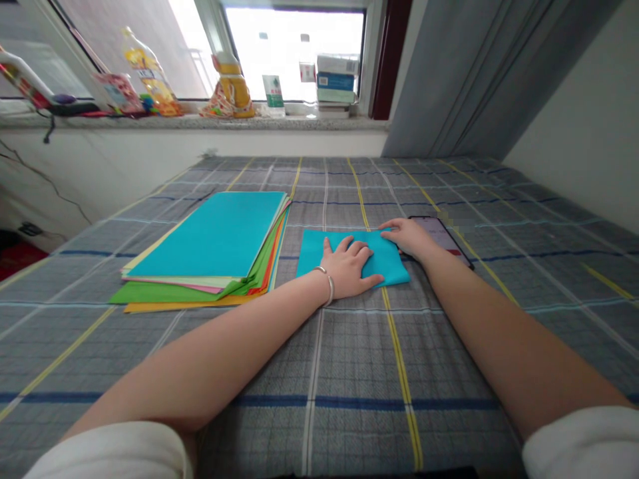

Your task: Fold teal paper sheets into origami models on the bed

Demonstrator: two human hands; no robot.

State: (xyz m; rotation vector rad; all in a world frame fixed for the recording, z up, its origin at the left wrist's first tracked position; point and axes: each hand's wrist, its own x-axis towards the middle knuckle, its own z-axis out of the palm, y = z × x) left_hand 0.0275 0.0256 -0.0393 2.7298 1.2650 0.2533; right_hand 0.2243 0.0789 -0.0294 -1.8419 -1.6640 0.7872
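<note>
"So, position of the blue sheet?"

"Blue sheet (390, 258) lies flat near the middle of the surface (359, 359), between the left and right edges. Surface cloth: grey plaid."

"Left hand (349, 266)?"

"Palm down on the sheet, grip spread, thumb toward the sheet's near side. Bracelet (330, 290) at the wrist."

"Right hand (412, 238)?"

"At the sheet's far right corner, fingertips touching. Pinching or only pressing: cannot tell, the fingers partly hide one another. Possibly a fold in the sheet; view too shallow to confirm."

"Neighbours?"

"Paper stack (214, 233) near the sheet, on the side of the left edge. Blue on top; green, orange and pink show beneath, unevenly aligned. Phone (443, 234) toward the right edge, partly behind the right hand and forearm."

"Far edge?"

"Windowsill (174, 124) beyond it, carrying a yellow-labelled bottle (150, 73), tilted in this view."
</note>
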